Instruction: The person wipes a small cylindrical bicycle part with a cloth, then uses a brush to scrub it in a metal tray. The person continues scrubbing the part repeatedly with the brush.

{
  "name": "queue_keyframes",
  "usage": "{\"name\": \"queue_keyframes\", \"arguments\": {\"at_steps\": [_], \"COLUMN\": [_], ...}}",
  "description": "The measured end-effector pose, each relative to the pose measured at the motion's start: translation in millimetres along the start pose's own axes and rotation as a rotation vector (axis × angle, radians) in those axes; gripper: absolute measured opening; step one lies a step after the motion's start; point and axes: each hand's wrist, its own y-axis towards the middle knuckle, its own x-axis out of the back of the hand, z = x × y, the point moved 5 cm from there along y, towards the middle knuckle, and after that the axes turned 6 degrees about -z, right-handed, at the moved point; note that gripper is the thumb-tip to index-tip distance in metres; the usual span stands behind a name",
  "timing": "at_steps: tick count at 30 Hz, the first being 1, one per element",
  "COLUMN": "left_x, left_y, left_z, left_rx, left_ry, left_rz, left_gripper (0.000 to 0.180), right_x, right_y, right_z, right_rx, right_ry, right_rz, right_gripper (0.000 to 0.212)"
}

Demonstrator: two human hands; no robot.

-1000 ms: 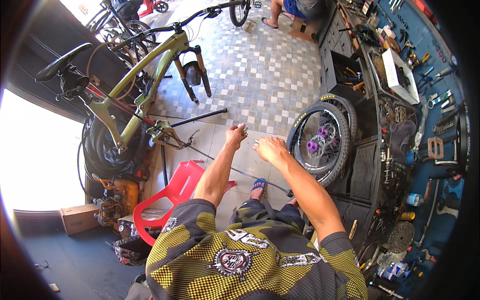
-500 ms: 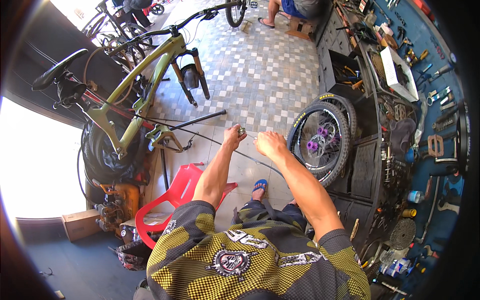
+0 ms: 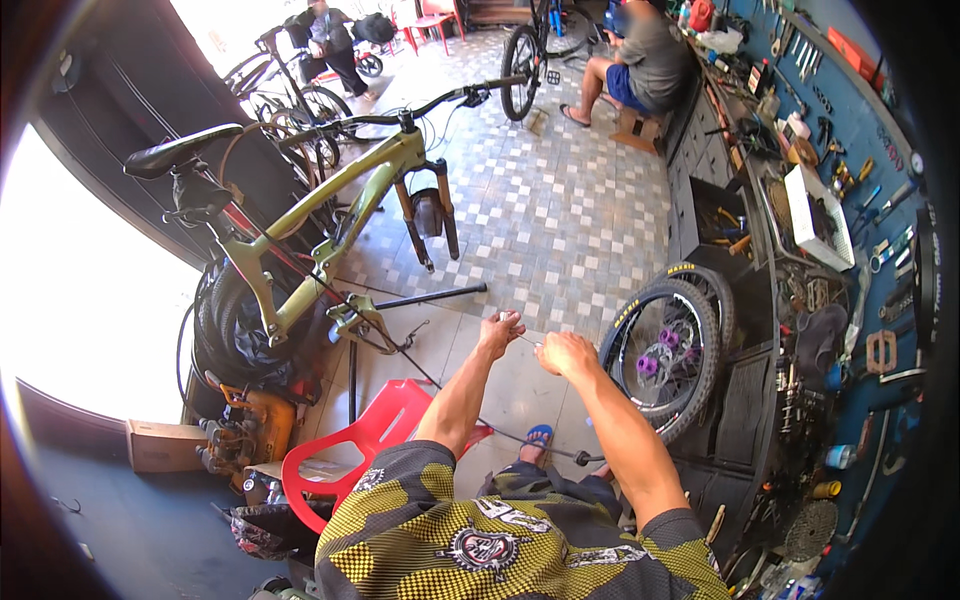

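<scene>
Both arms reach out in front of me at mid-picture. My left hand (image 3: 499, 334) is closed round a small, shiny metal part (image 3: 513, 322), too small to name. Just to its right, my right hand (image 3: 567, 354) is curled into a fist, knuckles up. A thin, light rod (image 3: 529, 340) runs from the fist toward the metal part; I cannot make out its kind. To the left, a green bicycle frame (image 3: 290, 225) with fork, saddle and handlebar is held up on a black stand (image 3: 430, 296), without wheels.
A red plastic chair (image 3: 385, 410) stands by my left forearm. Two bicycle wheels (image 3: 712, 340) lean against the dark workbench (image 3: 735, 385) on the right. Hand tools hang on the blue wall (image 3: 880, 130). A person (image 3: 650, 70) sits farther back. A black cable (image 3: 408, 360) crosses the floor.
The view has tilted up, so the bicycle, wheels and seated person sit lower and farther right in the picture. Both hands stay close together, and the thin rod between them now shows.
</scene>
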Motion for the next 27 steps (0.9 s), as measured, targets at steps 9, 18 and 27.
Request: {"name": "queue_keyframes", "arguments": {"at_steps": [9,18,27], "left_x": [-6,-5,-19], "left_y": [-9,-1,-21], "left_z": [-21,-17,-35], "left_rx": [-0.052,0.013,-0.068], "left_ry": [0.263,0.092,0.343], "left_rz": [-0.138,-0.044,-0.067], "left_gripper": [0.044,0.04,0.038], "right_x": [2,8,19], "right_y": [7,-2,-16], "right_z": [-6,-7,-9], "right_rx": [0.009,0.001,-0.01], "right_ry": [0.027,0.019,0.021], "right_rz": [0.008,0.002,-0.029], "right_gripper": [0.044,0.043,0.045]}}
